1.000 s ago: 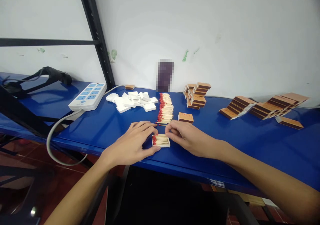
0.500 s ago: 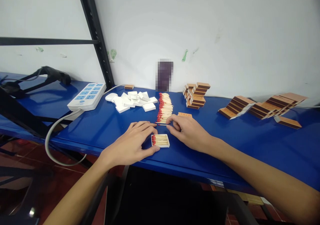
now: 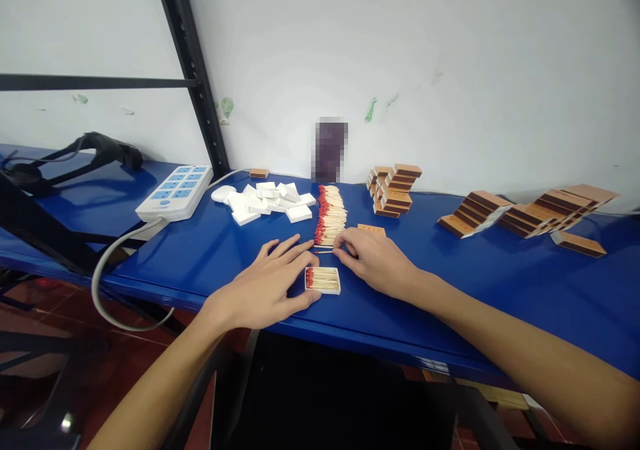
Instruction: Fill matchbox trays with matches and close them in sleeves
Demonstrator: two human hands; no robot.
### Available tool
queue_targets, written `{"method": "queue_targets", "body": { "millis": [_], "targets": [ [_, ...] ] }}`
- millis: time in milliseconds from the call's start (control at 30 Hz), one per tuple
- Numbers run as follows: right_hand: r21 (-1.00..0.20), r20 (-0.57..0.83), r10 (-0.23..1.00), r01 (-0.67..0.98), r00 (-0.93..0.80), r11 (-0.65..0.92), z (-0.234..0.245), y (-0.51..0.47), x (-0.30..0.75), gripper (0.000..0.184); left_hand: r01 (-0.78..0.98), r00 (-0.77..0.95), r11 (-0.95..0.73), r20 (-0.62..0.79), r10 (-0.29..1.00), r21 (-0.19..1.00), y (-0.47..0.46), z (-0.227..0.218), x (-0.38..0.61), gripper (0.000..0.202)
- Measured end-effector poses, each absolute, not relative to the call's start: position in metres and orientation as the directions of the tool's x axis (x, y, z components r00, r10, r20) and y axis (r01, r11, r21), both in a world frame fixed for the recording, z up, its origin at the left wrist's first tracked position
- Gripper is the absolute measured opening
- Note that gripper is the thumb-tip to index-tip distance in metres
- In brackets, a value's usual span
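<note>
A small white matchbox tray (image 3: pixel 330 291), partly filled with red-headed matches, lies near the table's front edge. My left hand (image 3: pixel 270 283) steadies it at its left end, thumb at the near corner and index finger at the far one. The other left fingers are spread out over the table. Just beyond the tray, my right hand (image 3: pixel 373 260) pinches the pale end of a single match (image 3: pixel 323 252), whose red head points left. Behind that is a long pile of matches (image 3: pixel 333 217), heads to the left. An orange matchbox (image 3: pixel 371 229) is partly hidden by my right hand.
White matchbox trays (image 3: pixel 270 200) lie heaped at the back left, near a power strip (image 3: pixel 175 193) with its cable. Stacked matchbox sleeves (image 3: pixel 395 190) stand behind my right hand. More stacks (image 3: pixel 473 213) extend to the right. A black metal post (image 3: pixel 193 70) rises at left.
My right hand has drawn the pinched match slightly toward me, apart from the pile. My left fingers have spread a little; the tray sits almost where it was.
</note>
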State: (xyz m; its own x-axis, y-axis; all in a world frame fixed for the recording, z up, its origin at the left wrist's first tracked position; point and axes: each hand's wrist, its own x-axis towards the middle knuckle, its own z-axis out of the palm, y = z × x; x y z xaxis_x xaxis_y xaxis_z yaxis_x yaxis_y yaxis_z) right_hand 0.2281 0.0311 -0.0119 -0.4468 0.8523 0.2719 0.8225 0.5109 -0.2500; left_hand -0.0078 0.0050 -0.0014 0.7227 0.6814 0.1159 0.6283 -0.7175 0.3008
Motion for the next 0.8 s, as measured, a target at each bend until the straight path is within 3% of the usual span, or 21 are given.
{"method": "queue_targets", "body": {
  "millis": [367, 633, 800],
  "targets": [
    [-0.287, 0.197, 0.833, 0.782, -0.517, 0.554, -0.009, 0.03, 0.233, 0.014, 0.619, 0.711, -0.718, 0.161, 0.684, 0.319, 0.003, -0.001, -0.008, 0.032],
    [-0.168, 0.188, 0.814, 0.799, -0.549, 0.578, -0.012, 0.026, 0.238, 0.018, 0.633, 0.693, -0.703, 0.167, 0.701, 0.326, 0.002, 0.0, -0.007, 0.028],
    [-0.267, 0.236, 0.803, 0.758, -0.548, 0.595, -0.003, 0.018, 0.235, 0.018, 0.661, 0.665, -0.682, 0.179, 0.726, 0.312, 0.003, -0.003, -0.007, 0.032]
  ]
}}
